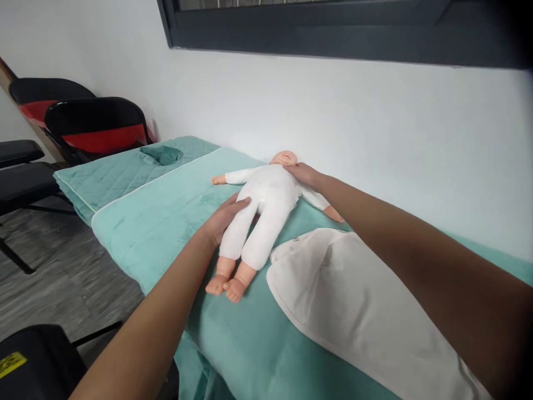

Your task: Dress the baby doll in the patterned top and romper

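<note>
Far to the left of the doll, black chairs with red backrest panels are standing beyond the end of the bed, and a black object with a yellow label is showing nearer the camera. Left of the doll, a green cover is spreading over the bed, its quilted end surrounding a recessed opening.

The left hand is grasping the doll at the hip and upper thigh, its thumb lying on top and its fingers curving around the outer side. The doll itself is lying on the green cover near the wall, its bare feet pointing toward the camera and its arms spreading outward. The right hand is touching the doll by the neck and shoulder; its fingers are partly hidden, so whether they are gripping cannot be told.

Right of the doll's legs, a white cloth is lying loosely, passing partly beneath the view of the right forearm.
</note>
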Action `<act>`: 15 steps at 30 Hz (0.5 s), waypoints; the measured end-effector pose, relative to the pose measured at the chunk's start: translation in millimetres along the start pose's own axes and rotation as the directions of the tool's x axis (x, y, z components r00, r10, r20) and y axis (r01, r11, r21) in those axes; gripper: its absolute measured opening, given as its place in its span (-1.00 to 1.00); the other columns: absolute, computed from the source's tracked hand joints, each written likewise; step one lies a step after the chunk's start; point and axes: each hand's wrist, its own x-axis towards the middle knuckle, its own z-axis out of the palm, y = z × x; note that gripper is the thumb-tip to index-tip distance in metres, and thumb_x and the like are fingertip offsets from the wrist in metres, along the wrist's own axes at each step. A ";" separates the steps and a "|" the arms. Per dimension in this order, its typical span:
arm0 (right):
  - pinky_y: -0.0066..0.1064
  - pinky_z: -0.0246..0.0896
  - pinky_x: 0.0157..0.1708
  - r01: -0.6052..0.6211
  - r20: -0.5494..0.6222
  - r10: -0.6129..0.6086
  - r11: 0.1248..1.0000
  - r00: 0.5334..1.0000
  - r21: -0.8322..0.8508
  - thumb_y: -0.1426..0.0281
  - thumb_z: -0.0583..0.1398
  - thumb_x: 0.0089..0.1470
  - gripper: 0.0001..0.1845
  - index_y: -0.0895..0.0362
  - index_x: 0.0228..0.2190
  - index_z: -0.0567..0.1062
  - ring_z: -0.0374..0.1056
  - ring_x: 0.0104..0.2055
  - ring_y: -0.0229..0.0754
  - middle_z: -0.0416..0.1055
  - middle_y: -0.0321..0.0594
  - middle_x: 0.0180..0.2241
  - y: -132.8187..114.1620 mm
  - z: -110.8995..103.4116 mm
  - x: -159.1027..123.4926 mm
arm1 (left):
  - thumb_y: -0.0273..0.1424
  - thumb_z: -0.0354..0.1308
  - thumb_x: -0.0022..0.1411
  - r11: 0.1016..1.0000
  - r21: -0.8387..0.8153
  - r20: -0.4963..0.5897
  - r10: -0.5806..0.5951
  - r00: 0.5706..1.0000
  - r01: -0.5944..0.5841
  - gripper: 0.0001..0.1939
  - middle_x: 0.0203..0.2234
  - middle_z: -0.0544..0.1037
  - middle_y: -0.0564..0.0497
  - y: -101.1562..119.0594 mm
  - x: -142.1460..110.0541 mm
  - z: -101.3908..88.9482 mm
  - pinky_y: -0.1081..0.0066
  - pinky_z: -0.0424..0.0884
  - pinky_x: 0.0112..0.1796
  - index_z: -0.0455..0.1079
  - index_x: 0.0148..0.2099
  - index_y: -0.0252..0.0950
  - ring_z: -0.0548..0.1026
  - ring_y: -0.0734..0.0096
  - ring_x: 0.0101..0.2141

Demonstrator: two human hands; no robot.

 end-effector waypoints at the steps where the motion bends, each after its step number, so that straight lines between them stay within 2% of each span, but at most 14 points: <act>1: -0.21 0.28 0.08 0.021 0.019 -0.022 1.000 1.000 0.022 0.06 0.22 0.14 -0.39 0.28 0.03 0.46 0.40 0.06 0.00 0.47 0.06 0.10 -4.7 -4.6 -6.8 | -0.27 0.00 0.42 0.995 -0.103 0.025 0.003 1.000 -0.001 -0.47 -0.13 0.63 -0.19 3.9 -6.1 3.3 0.19 0.54 -0.14 0.20 0.36 -0.33 0.60 0.18 -0.20; 4: -0.21 0.29 0.06 0.083 0.030 -0.086 0.994 0.996 0.069 0.03 0.24 0.12 -0.37 0.26 0.03 0.46 0.41 0.03 0.00 0.48 0.05 0.08 -16.3 -23.2 -37.5 | -0.27 0.10 0.36 0.977 -0.209 0.052 0.057 0.997 -0.045 -0.42 -0.03 0.59 -0.17 19.0 -29.4 16.9 0.12 0.57 -0.13 0.18 0.37 -0.24 0.59 0.13 -0.15; 7: -0.20 0.30 0.06 0.097 -0.010 -0.096 0.993 0.995 0.062 0.00 0.25 0.10 -0.31 0.24 0.08 0.43 0.40 0.04 0.03 0.45 0.05 0.13 -19.9 -51.2 -80.5 | -0.24 0.17 0.31 0.963 -0.264 0.102 0.082 0.991 -0.053 -0.35 0.07 0.54 -0.17 35.0 -56.0 40.4 0.05 0.59 -0.11 0.15 0.39 -0.16 0.58 0.07 -0.08; 11: -0.24 0.32 0.04 0.028 -0.082 -0.025 0.999 0.996 0.038 -0.01 0.27 0.08 -0.30 0.24 0.07 0.43 0.41 0.06 0.05 0.44 0.07 0.13 -5.5 -94.8 -147.0 | -0.28 0.23 0.27 0.941 -0.338 0.188 0.066 0.980 0.002 -0.27 0.17 0.47 -0.18 42.5 -88.5 88.9 0.04 0.61 -0.11 0.09 0.42 -0.11 0.59 0.07 -0.07; 15: -0.27 0.35 0.01 -0.063 -0.140 0.058 0.998 0.989 -0.031 -0.03 0.25 0.09 -0.29 0.21 0.09 0.42 0.43 0.07 0.06 0.44 0.08 0.14 27.5 -130.2 -207.1 | -0.29 0.35 0.14 0.904 -0.415 0.217 -0.009 0.976 0.100 -0.06 0.20 0.45 -0.19 29.7 -116.3 148.1 0.10 0.64 -0.22 -0.02 0.47 -0.03 0.63 0.05 -0.15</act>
